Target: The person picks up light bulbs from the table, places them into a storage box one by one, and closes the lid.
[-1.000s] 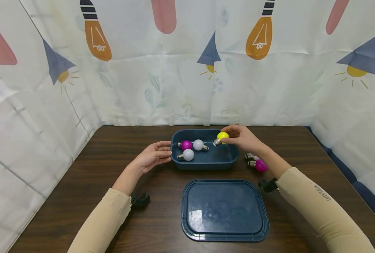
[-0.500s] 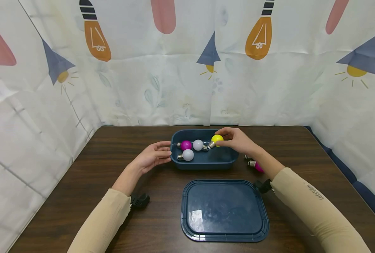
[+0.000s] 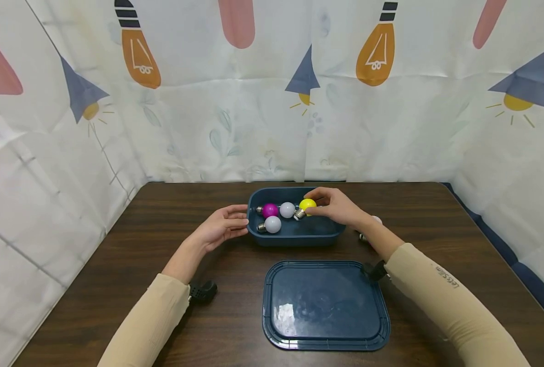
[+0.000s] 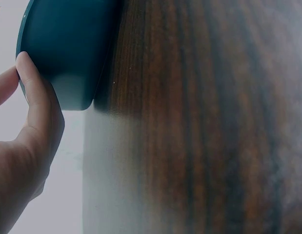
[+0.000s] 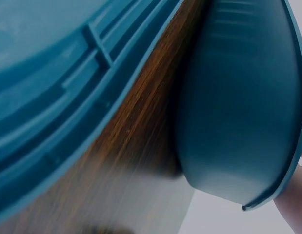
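My right hand pinches a yellow light bulb inside the dark blue box, its metal base slanting down to the left. To the left in the box lie a magenta bulb, a white bulb and a second white bulb. Fairly straight fingers of my left hand touch the box's left end. In the left wrist view, that hand meets the box near its rim. The box wall hides most of the right hand in the right wrist view.
A dark blue lid lies flat on the brown wooden table, in front of the box. Right of the box, a white bulb shows partly behind my right forearm. A patterned curtain hangs behind the table.
My right hand has moved left and slightly lower within the box, carrying the yellow bulb close to the white one. The right forearm now covers more of the bulbs outside. My left hand stays put.
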Tool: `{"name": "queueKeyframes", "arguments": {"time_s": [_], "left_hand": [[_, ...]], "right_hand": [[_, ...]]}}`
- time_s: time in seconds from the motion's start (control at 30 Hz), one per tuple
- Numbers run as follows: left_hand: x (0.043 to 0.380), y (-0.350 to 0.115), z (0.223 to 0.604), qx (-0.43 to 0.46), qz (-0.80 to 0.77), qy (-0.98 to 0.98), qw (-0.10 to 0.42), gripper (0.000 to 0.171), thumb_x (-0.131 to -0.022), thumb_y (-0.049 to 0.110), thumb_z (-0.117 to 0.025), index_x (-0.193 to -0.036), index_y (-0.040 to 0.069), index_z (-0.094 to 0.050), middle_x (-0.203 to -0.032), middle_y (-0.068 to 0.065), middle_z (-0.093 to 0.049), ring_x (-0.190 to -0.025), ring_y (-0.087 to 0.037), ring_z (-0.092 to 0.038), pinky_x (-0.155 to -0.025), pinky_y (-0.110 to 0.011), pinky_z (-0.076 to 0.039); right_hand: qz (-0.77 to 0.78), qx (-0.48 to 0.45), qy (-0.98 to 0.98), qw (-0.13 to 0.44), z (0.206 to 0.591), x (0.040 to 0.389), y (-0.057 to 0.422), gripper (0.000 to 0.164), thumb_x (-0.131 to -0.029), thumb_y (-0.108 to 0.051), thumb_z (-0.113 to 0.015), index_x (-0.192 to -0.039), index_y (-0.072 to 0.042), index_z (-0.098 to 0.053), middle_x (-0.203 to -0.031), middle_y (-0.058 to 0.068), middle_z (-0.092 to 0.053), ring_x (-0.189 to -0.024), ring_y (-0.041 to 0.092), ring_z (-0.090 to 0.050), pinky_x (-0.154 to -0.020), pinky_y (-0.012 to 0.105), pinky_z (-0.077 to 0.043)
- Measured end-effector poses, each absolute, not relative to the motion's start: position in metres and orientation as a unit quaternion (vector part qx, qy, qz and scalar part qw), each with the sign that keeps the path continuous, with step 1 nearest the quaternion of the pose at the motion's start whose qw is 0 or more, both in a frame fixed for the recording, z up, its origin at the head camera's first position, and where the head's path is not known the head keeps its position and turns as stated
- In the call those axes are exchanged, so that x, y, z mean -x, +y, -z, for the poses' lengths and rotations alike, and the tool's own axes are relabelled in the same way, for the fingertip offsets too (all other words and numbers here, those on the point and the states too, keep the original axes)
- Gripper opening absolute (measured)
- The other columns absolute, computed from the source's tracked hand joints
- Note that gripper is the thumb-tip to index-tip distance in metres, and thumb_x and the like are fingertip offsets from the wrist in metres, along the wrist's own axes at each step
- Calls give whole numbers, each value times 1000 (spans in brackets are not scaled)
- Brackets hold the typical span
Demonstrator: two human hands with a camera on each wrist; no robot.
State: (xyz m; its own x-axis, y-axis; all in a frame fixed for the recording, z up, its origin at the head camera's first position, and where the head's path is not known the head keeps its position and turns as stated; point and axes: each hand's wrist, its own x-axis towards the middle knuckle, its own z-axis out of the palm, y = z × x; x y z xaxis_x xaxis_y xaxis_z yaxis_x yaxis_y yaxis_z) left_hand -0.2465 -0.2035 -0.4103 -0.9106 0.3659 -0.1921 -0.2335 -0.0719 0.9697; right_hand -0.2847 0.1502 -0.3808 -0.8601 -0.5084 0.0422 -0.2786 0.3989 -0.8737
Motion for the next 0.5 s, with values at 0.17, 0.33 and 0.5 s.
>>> {"name": "queueKeyframes", "arguments": {"time_s": [0.17,0.33,0.5], "left_hand": [[246,-204,410,-49,-729,652,204,58,-104,0,-57,-156,-3,-31,-127,-22,-57,-93,-16,-69,-91,-32,-58],[247,-204,411,-51,-728,652,204,58,-104,0,-57,-156,-3,-31,-123,-19,-59,-93,-16,-69,-92,-32,-58],[247,-203,411,-54,-729,651,205,58,-105,0,-56,-156,-3,-31,-120,-17,-60,-93,-15,-69,-91,-31,-58]], "right_hand": [[494,241,827,119,379,283,144,47,-96,-18,-76,-137,1,-61,-127,15,-63,-112,34,-63,-93,43,-54],[488,244,830,120,381,284,138,42,-96,-16,-75,-134,-2,-64,-126,13,-64,-112,32,-64,-95,44,-54],[487,243,830,125,384,284,133,39,-95,-15,-76,-131,-4,-66,-125,11,-65,-110,30,-65,-95,43,-54]]}}
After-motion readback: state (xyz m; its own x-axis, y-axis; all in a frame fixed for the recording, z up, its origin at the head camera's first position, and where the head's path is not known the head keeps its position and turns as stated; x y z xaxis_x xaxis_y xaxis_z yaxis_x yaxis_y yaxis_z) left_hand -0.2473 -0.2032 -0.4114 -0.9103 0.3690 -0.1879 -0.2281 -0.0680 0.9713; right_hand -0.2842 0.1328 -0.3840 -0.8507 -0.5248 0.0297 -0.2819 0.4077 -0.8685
